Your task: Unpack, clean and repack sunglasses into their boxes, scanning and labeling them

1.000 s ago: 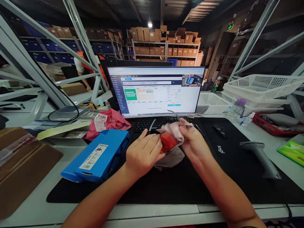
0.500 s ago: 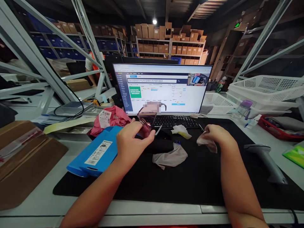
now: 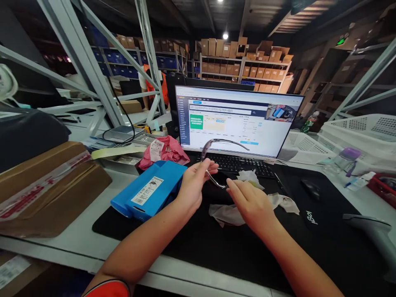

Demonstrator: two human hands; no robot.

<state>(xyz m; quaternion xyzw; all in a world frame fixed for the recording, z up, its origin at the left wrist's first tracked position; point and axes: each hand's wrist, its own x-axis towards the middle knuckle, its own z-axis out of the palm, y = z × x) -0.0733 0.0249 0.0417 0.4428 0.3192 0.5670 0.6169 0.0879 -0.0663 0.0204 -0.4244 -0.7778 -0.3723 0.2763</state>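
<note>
My left hand (image 3: 194,181) is closed on a pair of glasses (image 3: 216,159), pinching them at one end above the black desk mat (image 3: 216,243); one arm sticks up in front of the monitor (image 3: 235,121). My right hand (image 3: 249,202) holds nothing, its fingers stretched toward the lower arm of the glasses, the fingertips close to it. Under the hands lie a grey cloth (image 3: 225,214), a pale cloth (image 3: 286,201) and a crumpled white tissue (image 3: 249,177). A blue case with a label (image 3: 148,192) lies left of my left hand.
A keyboard (image 3: 239,165) sits below the monitor, a mouse (image 3: 310,189) and a grey scanner (image 3: 375,231) to the right. A pink bag (image 3: 165,150) and brown cartons (image 3: 46,185) lie left. White baskets (image 3: 359,132) stand right. A person in orange (image 3: 151,88) works behind the racks.
My left hand lifted the glasses away from the cloths. My right hand let go of the pale cloth onto the mat and moved back toward the glasses. The camera view shifted left.
</note>
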